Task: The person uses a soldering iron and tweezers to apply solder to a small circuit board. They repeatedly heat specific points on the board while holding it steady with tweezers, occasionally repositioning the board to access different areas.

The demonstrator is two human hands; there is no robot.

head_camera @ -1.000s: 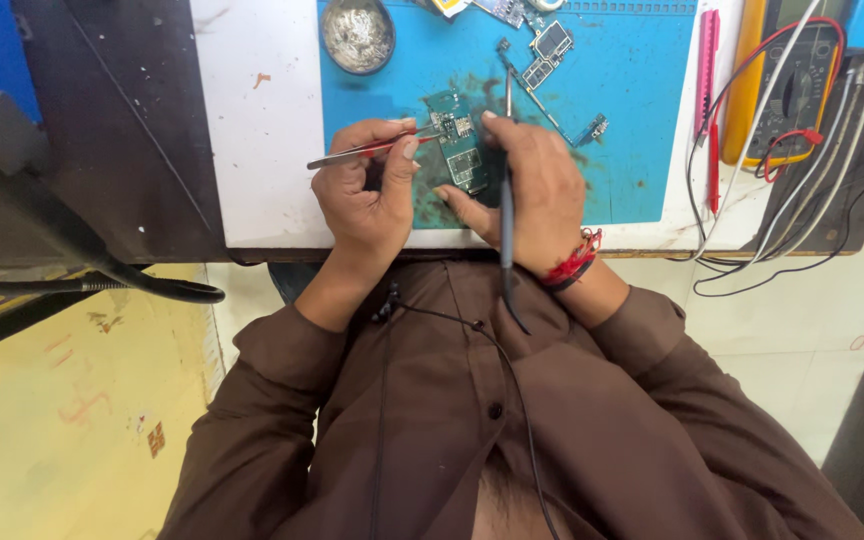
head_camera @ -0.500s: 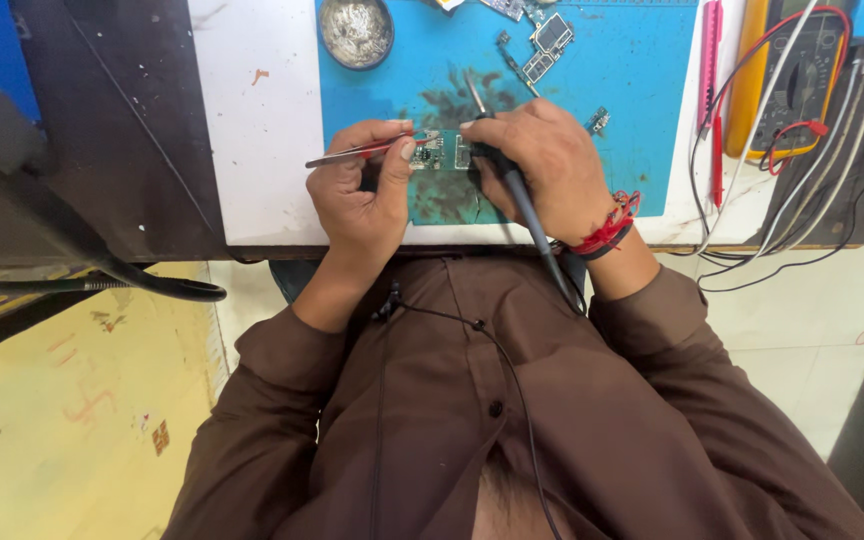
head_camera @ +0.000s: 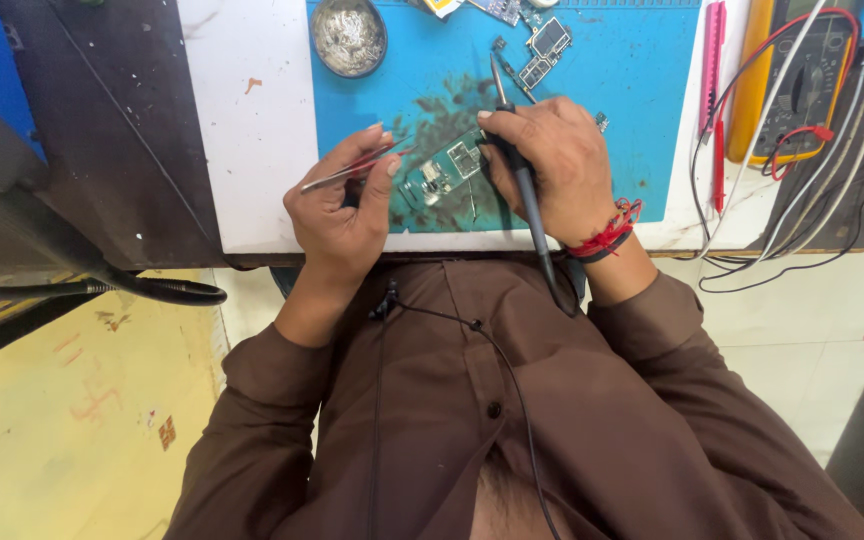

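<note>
A: What's hard to make out here?

B: The near end of the circuit board (head_camera: 444,172) runs under the right hand (head_camera: 557,165), and the pointed ends of the tweezers (head_camera: 352,168) meet it in a blur, so I can't tell whether they touch a part. The tip of the soldering iron (head_camera: 520,170) is thin and dark against the blue work mat (head_camera: 642,90); where it ends is unclear. At the top edge, more board pieces (head_camera: 549,42) are cut off by the frame.

A: Where does the board lie?

B: Flat on the mat, between the two hands, close to the near edge of the white bench (head_camera: 242,120). Its long axis slants from lower left to upper right.

A: And the tools?

B: The left hand (head_camera: 342,205) has thumb and fingers closed on the tweezers, which lie almost level, points toward the board on the right, blunt end sticking out to the left. The right hand is wrapped around the iron like a pen; the shaft points away from the person, up the mat, and the black handle trails back over the bench edge toward the brown shirt (head_camera: 512,400).

A: Anything else around?

B: A round metal dish (head_camera: 349,35) sits at the mat's upper left. A yellow multimeter (head_camera: 797,80) with red and black leads lies far right, partly cut off.
</note>
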